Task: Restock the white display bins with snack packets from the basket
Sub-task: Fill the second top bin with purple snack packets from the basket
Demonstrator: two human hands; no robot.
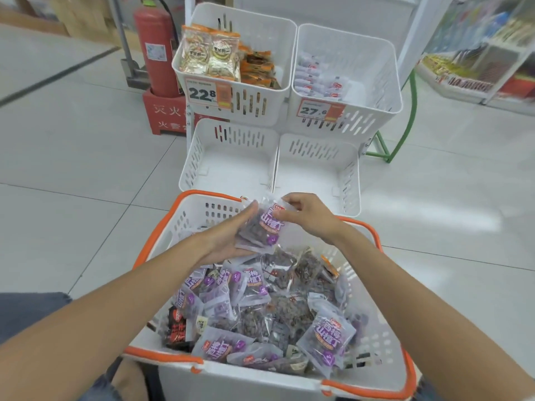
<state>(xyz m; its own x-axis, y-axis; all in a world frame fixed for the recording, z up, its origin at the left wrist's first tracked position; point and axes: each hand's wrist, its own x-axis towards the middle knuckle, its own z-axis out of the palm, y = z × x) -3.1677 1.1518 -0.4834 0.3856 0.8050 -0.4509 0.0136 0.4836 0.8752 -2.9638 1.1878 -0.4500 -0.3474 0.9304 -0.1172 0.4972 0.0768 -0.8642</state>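
Pale floor tiles (pixel 86 146) run through a shop aisle. On the right a shelf of goods (pixel 477 53) is too blurred to read. A red fire extinguisher (pixel 155 50) stands at the back, its top cut off by the frame.

Four white bins are stacked in two tiers. The upper left bin (pixel 260 27) holds gold packets (pixel 211 53) and orange ones (pixel 257 68). The upper right bin (pixel 347 47) holds pale packets (pixel 318 82). The lower left bin (pixel 228 166) and lower right bin (pixel 315 169) show bare floors.

Nearest the camera, an orange-rimmed basket (pixel 185 215) is heaped with purple snack packets (pixel 260 308), hiding whatever lies beneath.

The left grip (pixel 228 235) cups a small stack of held packets (pixel 265 227) from below, above the basket's far rim. How many it holds cannot be told. The right grip (pixel 307 215) pinches the top packet's upper edge.
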